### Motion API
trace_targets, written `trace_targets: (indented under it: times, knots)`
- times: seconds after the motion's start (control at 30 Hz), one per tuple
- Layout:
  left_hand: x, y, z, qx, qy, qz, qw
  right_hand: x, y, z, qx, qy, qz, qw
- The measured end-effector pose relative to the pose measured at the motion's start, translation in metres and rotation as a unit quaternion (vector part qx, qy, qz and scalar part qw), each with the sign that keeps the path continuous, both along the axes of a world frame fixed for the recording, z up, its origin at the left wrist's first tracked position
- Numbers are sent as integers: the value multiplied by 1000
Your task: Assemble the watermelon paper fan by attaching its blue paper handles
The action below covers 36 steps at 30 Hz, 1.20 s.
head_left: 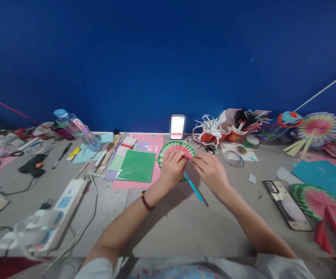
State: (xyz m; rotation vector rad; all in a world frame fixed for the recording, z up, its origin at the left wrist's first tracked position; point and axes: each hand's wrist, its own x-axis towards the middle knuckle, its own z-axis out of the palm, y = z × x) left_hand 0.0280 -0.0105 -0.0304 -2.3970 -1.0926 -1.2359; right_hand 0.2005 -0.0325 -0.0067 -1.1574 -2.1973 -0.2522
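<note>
A grey craft table [170, 228] is seen from above, against a deep blue wall. At the centre of the frame a pleated paper fan [175, 148], pink with a green rim like a watermelon slice, is held half open just above the tabletop. It is gripped by the left hand [172, 167], whose fingers are curled shut over the lower pleats. The right hand [211, 168] is pinched narrowly on the fan's right edge. A blue stick [194, 188] runs down and to the right from beneath the fan, between the two hands. Whether it is already fixed to the pleats cannot be told.

The step in hand is judged to be the gathering of the pleats at the base, where the stick meets them. Any further handling would call for a steady pinch, so that the folds are kept even and the paper is not creased.

Counted:
- one fan in hand and one blue stick
- one green paper sheet [137, 166], left of centre
- one water bottle [76, 129], upper left
- one black glue gun [31, 164], far left
- one power strip [63, 207], lower left
- one phone [287, 205], lower right
- one rainbow fan [319, 126], upper right
- one pair of scissors [210, 147], above the right hand
- one bead bracelet [147, 200], worn on the left wrist
- at least two red cups [232, 135], right of centre

A stack of finished fans [316, 201] lies at the right edge, overlapped too closely to be counted.
</note>
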Motion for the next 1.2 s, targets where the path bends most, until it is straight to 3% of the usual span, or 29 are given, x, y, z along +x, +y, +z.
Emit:
trace_targets:
  times: [0.2,0.47,0.83,1.2]
  knots:
    - [-2,-2,7,0,10,26,1000,-7,2,-3,52,-2,0,999]
    - [-6,-2,11,-15,22,55,998,-11,7,-13,50,-20,-7,999]
    - [-11,2,11,-43,23,36,998,-2,7,-16,117,-55,-18,991]
    - [-10,2,6,-19,59,63,996,-7,5,-23,67,-22,-35,997]
